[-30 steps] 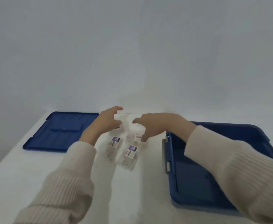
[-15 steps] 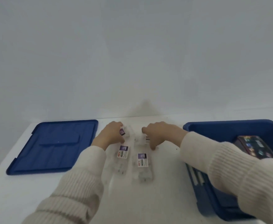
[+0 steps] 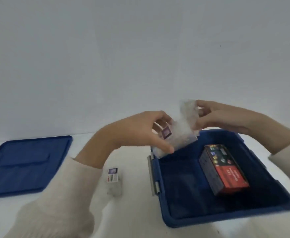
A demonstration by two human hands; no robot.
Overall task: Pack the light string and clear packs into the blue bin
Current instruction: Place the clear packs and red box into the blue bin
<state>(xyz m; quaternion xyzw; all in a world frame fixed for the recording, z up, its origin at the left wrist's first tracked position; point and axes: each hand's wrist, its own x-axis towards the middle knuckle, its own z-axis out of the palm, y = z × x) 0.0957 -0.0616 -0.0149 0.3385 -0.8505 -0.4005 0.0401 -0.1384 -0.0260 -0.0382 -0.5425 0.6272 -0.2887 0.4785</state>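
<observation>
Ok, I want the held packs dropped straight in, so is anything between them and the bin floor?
Nothing visible. The left hand and right hand hold the packs over the far left corner of the bin. The floor beneath is bare, and the box lies further right, apart.

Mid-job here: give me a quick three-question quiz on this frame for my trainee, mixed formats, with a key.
1. True or false: the light string box lies inside the blue bin.
2. How many clear packs can be seen lying on the table? A) none B) one C) three
3. Fill in: the blue lid lies on the person's ____ side of the bin.
Key: 1 true. 2 B: one clear pack lies there, while the left hand and the right hand each grip a pack above the bin's far corner. 3 left.
</observation>
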